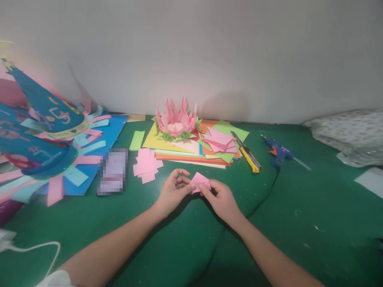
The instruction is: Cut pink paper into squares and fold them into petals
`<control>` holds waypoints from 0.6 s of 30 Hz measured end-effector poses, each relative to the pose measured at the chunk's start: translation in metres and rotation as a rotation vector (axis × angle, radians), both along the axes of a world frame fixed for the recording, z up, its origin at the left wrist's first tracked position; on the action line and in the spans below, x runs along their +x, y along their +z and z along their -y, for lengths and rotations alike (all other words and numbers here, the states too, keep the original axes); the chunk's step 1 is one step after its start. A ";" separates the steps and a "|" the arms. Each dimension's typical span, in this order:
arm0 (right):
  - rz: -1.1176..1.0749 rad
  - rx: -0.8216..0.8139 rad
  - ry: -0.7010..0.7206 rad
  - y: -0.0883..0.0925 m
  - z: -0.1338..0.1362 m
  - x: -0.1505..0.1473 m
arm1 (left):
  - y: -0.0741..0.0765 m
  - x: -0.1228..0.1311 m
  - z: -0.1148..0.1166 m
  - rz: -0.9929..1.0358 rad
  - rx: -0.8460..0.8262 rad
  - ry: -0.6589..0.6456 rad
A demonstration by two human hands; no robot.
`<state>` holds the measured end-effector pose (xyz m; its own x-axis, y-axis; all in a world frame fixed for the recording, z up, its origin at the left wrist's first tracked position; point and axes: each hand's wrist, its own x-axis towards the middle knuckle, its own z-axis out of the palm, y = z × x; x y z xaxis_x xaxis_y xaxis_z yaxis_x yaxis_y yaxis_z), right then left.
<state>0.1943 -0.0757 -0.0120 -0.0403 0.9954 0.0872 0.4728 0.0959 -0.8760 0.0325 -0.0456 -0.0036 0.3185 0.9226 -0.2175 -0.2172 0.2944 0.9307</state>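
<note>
A small piece of pink paper [200,180], folded to a point at the top, is held between my two hands above the green table. My left hand [176,189] pinches its left edge with thumb and index finger, the other fingers loosely curled. On the opposite side my right hand [220,196] grips the paper, thumb pressed on its front. Just left of my left hand lies a loose pile of pink paper pieces [146,164]. Behind my hands a pink paper lotus [177,123] with green leaves sits on a stack of coloured paper [191,158].
More pink sheets [220,139] lie on the stack, beside a yellow utility knife [250,157]. A blue glue gun [279,152] rests at right, its black cord running under my right arm. Blue party hats [44,103] and a blurred phone-like object [113,171] are at left.
</note>
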 end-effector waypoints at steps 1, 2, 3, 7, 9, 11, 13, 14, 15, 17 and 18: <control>-0.002 -0.004 -0.002 0.000 0.000 0.000 | 0.000 0.000 0.000 -0.007 0.002 0.007; -0.002 -0.007 -0.002 -0.001 0.000 0.000 | 0.000 0.000 0.000 -0.016 0.005 0.013; 0.000 -0.010 -0.002 -0.001 0.000 -0.001 | 0.000 -0.001 0.000 -0.024 0.008 0.017; 0.002 -0.013 -0.003 0.002 0.000 -0.001 | 0.001 -0.001 0.000 -0.033 0.018 0.013; -0.004 -0.018 0.000 0.003 0.000 0.000 | 0.001 0.000 0.000 -0.036 0.013 0.013; -0.011 -0.024 -0.008 0.004 -0.001 0.000 | 0.002 0.001 0.001 -0.030 0.010 0.009; -0.020 -0.026 -0.039 0.004 -0.001 0.000 | 0.002 0.002 0.003 -0.004 0.017 -0.008; -0.023 -0.024 -0.056 0.003 -0.001 0.000 | 0.001 0.002 0.004 0.010 0.026 -0.019; -0.025 -0.021 -0.068 0.003 -0.001 0.000 | 0.001 0.003 0.005 0.020 0.035 -0.027; -0.025 -0.019 -0.065 0.003 -0.001 -0.001 | 0.000 0.003 0.005 0.023 0.051 -0.025; -0.025 -0.020 -0.055 0.003 -0.001 -0.001 | -0.001 0.003 0.005 0.019 0.056 -0.019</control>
<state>0.1936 -0.0748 -0.0094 0.0169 0.9976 0.0674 0.4549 0.0524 -0.8890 0.0360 -0.0510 -0.0044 0.3400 0.9267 -0.1599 -0.2295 0.2467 0.9415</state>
